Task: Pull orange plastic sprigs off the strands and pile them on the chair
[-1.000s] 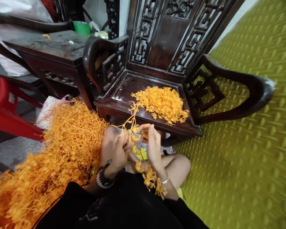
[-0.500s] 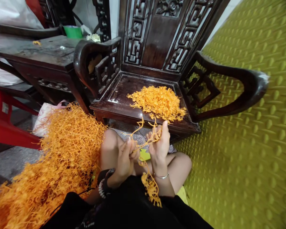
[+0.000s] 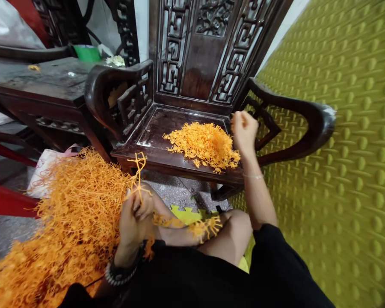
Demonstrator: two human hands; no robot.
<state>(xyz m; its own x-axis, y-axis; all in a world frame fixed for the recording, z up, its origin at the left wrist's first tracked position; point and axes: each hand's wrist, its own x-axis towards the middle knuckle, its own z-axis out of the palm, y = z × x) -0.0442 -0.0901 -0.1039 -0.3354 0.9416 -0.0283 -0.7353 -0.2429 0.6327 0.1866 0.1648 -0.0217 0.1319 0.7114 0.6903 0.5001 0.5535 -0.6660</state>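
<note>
You sit facing a carved dark wooden armchair [image 3: 211, 64] beside a yellow embossed wall [image 3: 340, 149], its seat bearing a heap of orange plastic bits [image 3: 203, 143]. Your right hand [image 3: 244, 130] is fisted beside that heap; your left hand [image 3: 133, 216] pinches an orange sprue strand [image 3: 137, 164] by the floor pile [image 3: 73, 214]

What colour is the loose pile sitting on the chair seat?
Bright orange. The pile lies on the dark wooden chair seat, seen in the head view.

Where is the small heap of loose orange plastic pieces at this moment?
In the head view the small heap of orange plastic pieces lies on the right half of the dark carved wooden chair seat, just left of the right hand closed above its edge.
</note>
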